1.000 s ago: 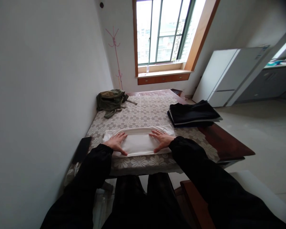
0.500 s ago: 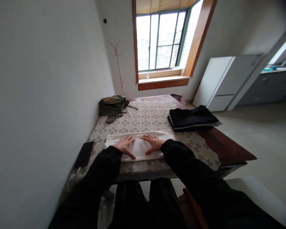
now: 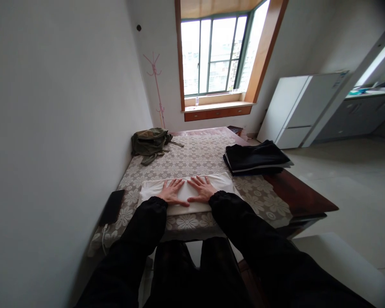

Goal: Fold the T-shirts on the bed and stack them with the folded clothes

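A folded white cloth (image 3: 192, 208) lies flat near the front edge of the table, on a patterned tablecloth (image 3: 195, 156). My left hand (image 3: 173, 192) rests on the cloth left of its middle, fingers spread. Just to the right, my right hand (image 3: 202, 189) also lies on it with spread fingers. The two thumbs point towards each other with a small gap between them. Neither hand grips anything.
A stack of folded dark clothes (image 3: 256, 157) sits at the right of the table, and a green backpack (image 3: 150, 143) at the back left. A dark phone or tablet (image 3: 113, 207) with a white cable lies by the left wall.
Both hands have drawn closer together on the white cloth and slid slightly away from me. The view has shifted a little.
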